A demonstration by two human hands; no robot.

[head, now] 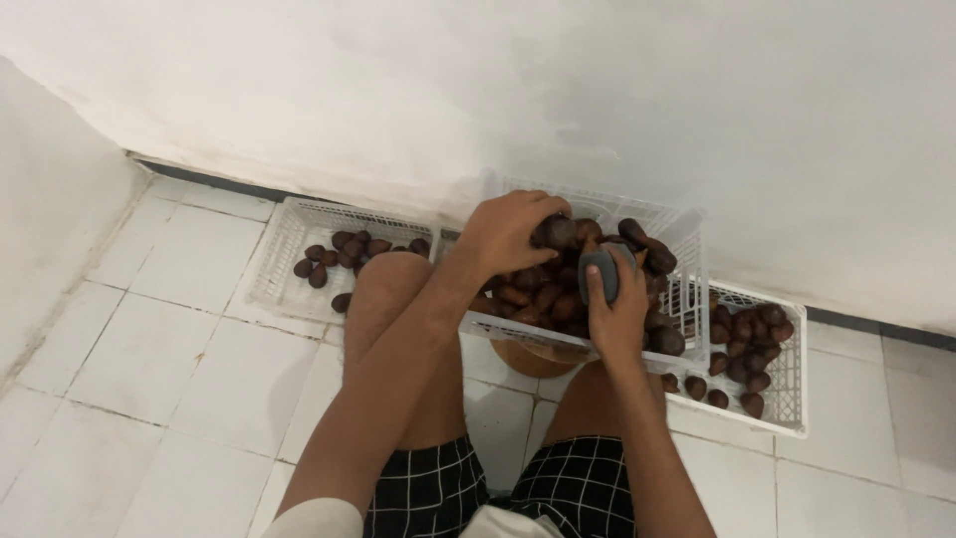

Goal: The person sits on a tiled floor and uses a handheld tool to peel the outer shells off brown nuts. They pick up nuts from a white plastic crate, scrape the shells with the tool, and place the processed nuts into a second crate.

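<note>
My left hand [503, 231] grips a dark brown fruit [554, 232] at the top of a heap in the middle white plastic basket [687, 239]. My right hand [619, 311] holds a small grey tool [599, 273] against the heap, right beside that fruit. The basket is full of brown scaly fruits [543, 297] and sits between my bare knees.
A white basket [279, 261] on the left holds a few fruits at its far end. Another white basket [792, 389] on the right holds several fruits. A brown round object [526, 361] lies under the middle basket. White tiled floor [169, 369] and white walls surround.
</note>
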